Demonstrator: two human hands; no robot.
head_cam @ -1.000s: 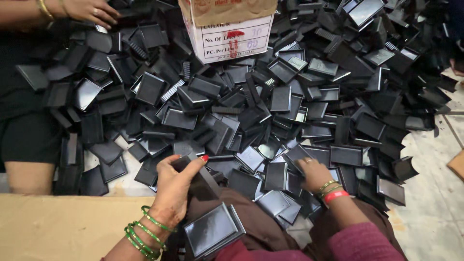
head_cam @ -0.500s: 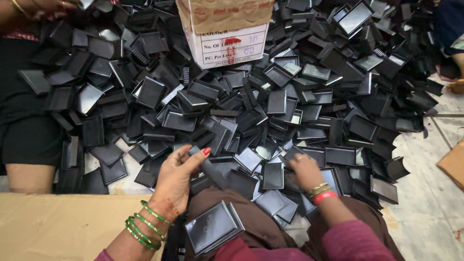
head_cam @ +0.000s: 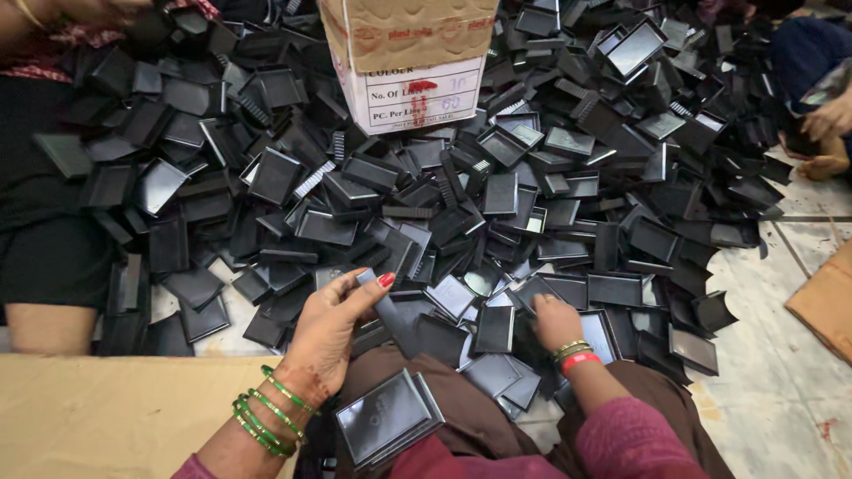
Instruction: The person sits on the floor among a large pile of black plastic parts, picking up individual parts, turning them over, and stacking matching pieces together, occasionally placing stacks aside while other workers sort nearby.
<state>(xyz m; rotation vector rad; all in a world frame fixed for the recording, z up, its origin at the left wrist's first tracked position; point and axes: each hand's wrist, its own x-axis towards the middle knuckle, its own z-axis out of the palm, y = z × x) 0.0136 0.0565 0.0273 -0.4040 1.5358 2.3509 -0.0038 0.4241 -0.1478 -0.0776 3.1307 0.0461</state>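
L hand pinches a black tray just below the cardboard box. R hand fingers apart, pressing on the pile nearby. Lap stack looks tilted; a knee shift could slide it off.

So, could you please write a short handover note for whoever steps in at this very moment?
Left hand: holds a black tray between thumb and fingers.
Right hand: palm down on the trays at the near edge of the pile; grip not visible.
A small stack of trays lies on the lap.
A cardboard box stands at the far side.
Most trays lie loose, unstacked.
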